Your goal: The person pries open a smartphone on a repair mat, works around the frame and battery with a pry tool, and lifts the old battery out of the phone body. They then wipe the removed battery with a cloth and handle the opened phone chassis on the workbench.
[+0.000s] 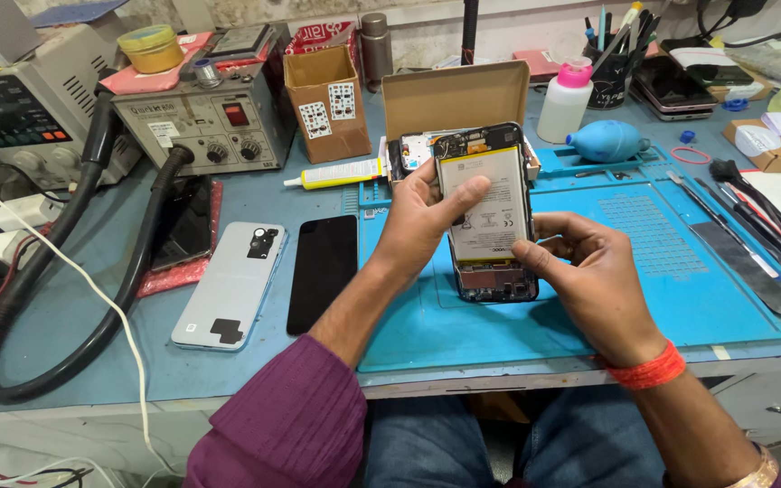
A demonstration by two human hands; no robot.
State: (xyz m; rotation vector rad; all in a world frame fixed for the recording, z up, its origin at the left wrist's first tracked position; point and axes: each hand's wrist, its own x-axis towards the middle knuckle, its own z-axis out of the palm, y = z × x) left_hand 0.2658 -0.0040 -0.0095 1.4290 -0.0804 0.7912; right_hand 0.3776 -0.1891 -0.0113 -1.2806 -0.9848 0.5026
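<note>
Both my hands hold an opened phone [490, 226] upright above the blue work mat [644, 298], its back cover off so the white battery and circuit boards show. My left hand [422, 221] grips the phone's left edge, with the thumb lying across the battery. My right hand [589, 271] holds the lower right edge, fingers curled against the frame. A red thread is tied round my right wrist.
A pale back cover [228, 285] and a black screen panel [322, 271] lie on the bench to the left. Behind stand an open cardboard box [454, 95], a glue tube [336, 174], a blue air blower [606, 141], a white bottle [562, 99] and a rework station [201, 122] with black hoses. Hand tools [752, 230] lie on the right.
</note>
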